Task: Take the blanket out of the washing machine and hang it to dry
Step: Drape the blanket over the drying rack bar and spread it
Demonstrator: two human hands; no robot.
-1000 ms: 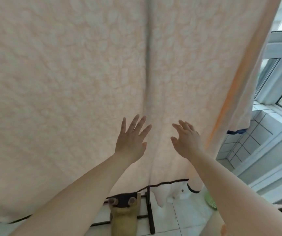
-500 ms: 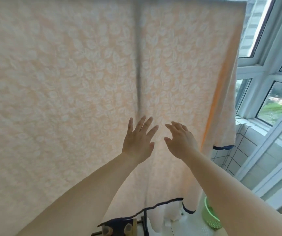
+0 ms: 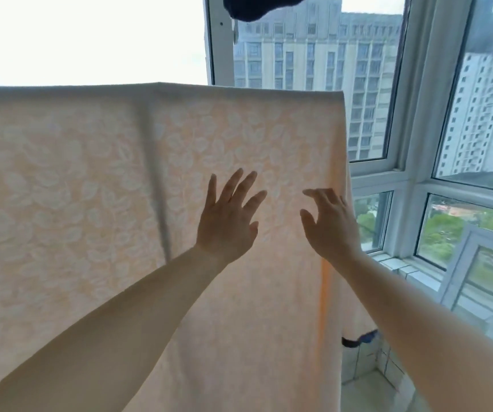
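1. Since half a second ago, both hands have risen higher on the cloth, and the view has tilted up so that the blanket's top fold and the buildings outside now show; the floor items seen earlier are out of frame.
2. Blanket [image 3: 69, 185]: peach, soft and nubbly, with a pale leaf pattern, backlit. It hangs draped over a straight horizontal line, filling the left and centre. One dark vertical shadow shows through it; an orange band runs down near its right edge.
3. Left hand [image 3: 227, 224]: fingers straight and spread, palm toward the cloth, gripping nothing. Contact with the fabric cannot be told.
4. Right hand [image 3: 331, 224]: fingers loosely bent, thumb apart, holding nothing, just beside the blanket's right edge.
5. Window frame [image 3: 411, 173]: white, smooth, rectangular panes; tall grey buildings and green trees beyond.
6. Dark cloth [image 3: 257, 7]: a rounded navy shape at the top edge.
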